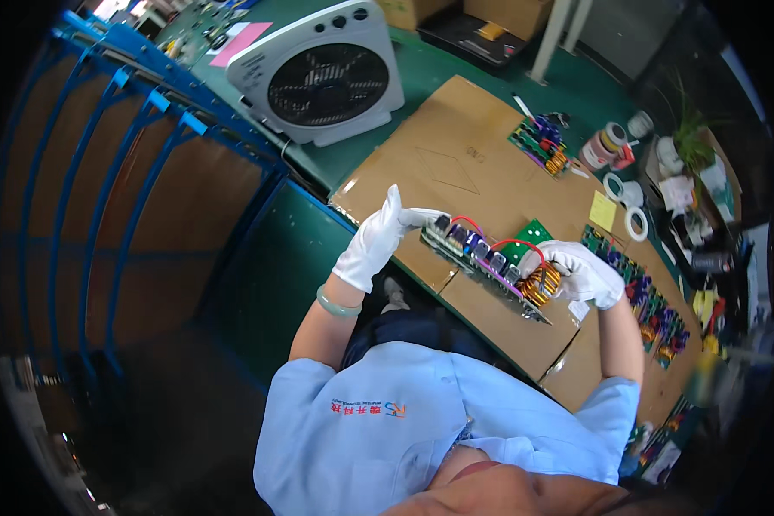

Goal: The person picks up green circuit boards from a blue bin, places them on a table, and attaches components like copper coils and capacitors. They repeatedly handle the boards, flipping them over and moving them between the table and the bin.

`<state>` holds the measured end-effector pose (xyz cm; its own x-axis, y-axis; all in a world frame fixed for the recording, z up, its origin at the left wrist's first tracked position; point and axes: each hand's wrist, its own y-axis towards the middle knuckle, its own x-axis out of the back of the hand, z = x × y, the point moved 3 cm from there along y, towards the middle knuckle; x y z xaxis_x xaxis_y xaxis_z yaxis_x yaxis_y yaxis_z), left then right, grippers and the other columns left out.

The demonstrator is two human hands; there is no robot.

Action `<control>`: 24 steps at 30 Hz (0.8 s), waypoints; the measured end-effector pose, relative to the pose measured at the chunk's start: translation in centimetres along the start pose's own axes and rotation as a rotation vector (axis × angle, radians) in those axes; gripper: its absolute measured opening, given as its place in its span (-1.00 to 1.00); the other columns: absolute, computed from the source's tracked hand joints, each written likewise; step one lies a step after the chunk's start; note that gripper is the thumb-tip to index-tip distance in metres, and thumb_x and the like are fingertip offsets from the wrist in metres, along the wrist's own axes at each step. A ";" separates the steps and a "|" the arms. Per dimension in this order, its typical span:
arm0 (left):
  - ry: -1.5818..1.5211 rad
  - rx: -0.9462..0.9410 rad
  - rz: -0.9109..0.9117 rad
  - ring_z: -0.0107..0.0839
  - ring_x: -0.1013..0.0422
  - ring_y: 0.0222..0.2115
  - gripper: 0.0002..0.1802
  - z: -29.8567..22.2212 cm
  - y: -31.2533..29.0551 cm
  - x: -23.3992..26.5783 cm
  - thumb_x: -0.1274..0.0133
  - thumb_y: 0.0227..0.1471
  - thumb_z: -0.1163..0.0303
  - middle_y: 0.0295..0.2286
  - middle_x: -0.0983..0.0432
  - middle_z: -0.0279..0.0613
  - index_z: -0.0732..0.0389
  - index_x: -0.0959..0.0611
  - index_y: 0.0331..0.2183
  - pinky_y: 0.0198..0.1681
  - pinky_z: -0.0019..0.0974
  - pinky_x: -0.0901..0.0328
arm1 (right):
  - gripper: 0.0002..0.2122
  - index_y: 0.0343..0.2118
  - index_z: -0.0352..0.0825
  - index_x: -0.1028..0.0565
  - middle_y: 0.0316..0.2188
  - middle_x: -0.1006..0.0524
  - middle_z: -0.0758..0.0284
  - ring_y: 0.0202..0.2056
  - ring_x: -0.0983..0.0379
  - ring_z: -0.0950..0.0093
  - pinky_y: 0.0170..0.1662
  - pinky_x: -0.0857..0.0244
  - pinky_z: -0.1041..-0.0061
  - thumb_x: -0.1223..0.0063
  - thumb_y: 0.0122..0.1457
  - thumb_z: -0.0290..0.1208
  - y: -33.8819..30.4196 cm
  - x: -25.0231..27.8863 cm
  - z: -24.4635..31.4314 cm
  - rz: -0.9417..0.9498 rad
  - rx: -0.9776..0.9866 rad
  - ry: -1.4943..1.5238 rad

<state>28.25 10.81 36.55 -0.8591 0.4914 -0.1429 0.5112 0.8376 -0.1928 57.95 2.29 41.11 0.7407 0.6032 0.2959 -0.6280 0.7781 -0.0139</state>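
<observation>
a: far left?
b: blue metal rack (82,206); right of it, a grey box fan (328,76) on the green bench top.
a: left hand (371,248)?
b: white glove. one digit points up, clear of the work; the others are closed on the left end of the circuit board (488,266).
a: board position?
b: between both hands, tilted on edge, near the front edge of the cardboard (434,155). red wires (518,242) loop above its parts. a small green board (533,230) shows behind.
a: right hand (583,271)?
b: white glove, fingers bent in at the copper coil (539,286), gripping the board's right end. fingertips partly hidden.
a: farther right?
b: yellow note (603,209), white tape rolls (635,224), then a row of populated boards (649,301) along the cardboard.
</observation>
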 end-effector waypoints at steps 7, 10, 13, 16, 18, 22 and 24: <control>-0.862 0.147 -0.067 -0.28 -0.54 -0.24 -0.10 6.8 -0.7 7.7 0.39 0.26 -0.27 -0.24 -0.61 -0.04 0.48 -0.57 -0.10 -0.02 -0.30 -0.39 | -0.33 -0.07 -0.40 -0.44 -0.14 -0.53 0.30 -0.14 -0.50 0.52 -0.04 -0.39 0.50 -0.54 -0.23 -0.17 6.6 -7.2 -8.2 -0.275 0.114 0.902; -0.838 -0.154 -0.060 -0.08 -0.36 0.08 -0.15 3.8 -1.9 8.5 0.28 0.21 -0.30 0.15 -0.30 0.04 0.18 -0.25 0.24 0.15 0.03 -0.27 | -0.45 0.00 -0.43 -0.42 -0.13 -0.56 0.27 -0.17 -0.55 0.45 -0.09 -0.48 0.46 -0.37 -0.04 -0.31 10.1 -9.9 -8.7 -0.468 0.103 1.115; -1.335 -0.167 0.051 -0.01 -0.16 0.22 -0.03 6.8 -5.1 11.4 0.28 0.14 -0.39 0.24 -0.15 0.05 0.16 -0.14 0.30 0.27 0.14 -0.07 | -0.59 0.06 -0.42 -0.40 -0.12 -0.57 0.20 -0.22 -0.60 0.38 -0.22 -0.57 0.45 -0.15 0.15 -0.43 13.9 -14.7 -10.0 -0.509 0.117 1.410; -1.166 -0.183 0.136 0.00 0.01 0.29 0.36 8.1 -9.7 10.6 0.17 -0.27 -0.68 0.31 0.04 -0.03 0.11 -0.05 0.33 0.30 0.18 0.04 | -0.64 0.04 -0.39 -0.41 -0.19 -0.58 0.18 -0.40 -0.57 0.48 -0.50 -0.49 0.61 -0.10 0.17 -0.46 18.4 -17.1 -7.3 -0.545 0.052 1.354; -1.091 -0.132 0.193 -0.01 -0.03 0.29 0.52 11.0 -13.1 10.6 -0.06 -0.48 -0.66 0.31 0.02 -0.06 0.11 -0.01 0.33 0.28 0.14 -0.03 | -0.65 0.03 -0.40 -0.41 -0.26 -0.56 0.22 -0.54 -0.46 0.56 -0.61 -0.33 0.68 -0.06 0.15 -0.51 21.0 -19.0 -9.2 -0.389 0.076 1.378; -1.177 -0.159 -0.072 0.05 -0.16 0.22 0.47 9.9 -16.1 12.1 -0.27 -0.44 -0.44 0.24 -0.12 0.06 0.24 -0.04 0.31 0.29 0.07 -0.09 | -0.61 -0.07 -0.44 -0.42 -0.54 -0.47 0.43 -0.73 -0.19 0.72 -0.69 -0.06 0.75 -0.17 -0.02 -0.56 26.0 -23.8 -10.6 -0.361 -0.094 1.230; -1.349 -0.139 -0.154 0.07 -0.16 0.22 0.31 13.1 -16.2 14.8 -0.25 -0.29 -0.32 0.22 -0.16 0.09 0.29 -0.10 0.28 0.30 0.07 -0.09 | -0.59 -0.08 -0.39 -0.44 -0.51 -0.49 0.47 -0.72 -0.18 0.75 -0.68 -0.04 0.76 -0.24 -0.06 -0.57 28.5 -25.8 -11.2 -0.313 -0.252 1.068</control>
<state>7.52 1.38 24.82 -0.1743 -0.1541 -0.9726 0.3378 0.9184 -0.2061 23.63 10.91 22.42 0.7564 0.1237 -0.6423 -0.4036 0.8610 -0.3094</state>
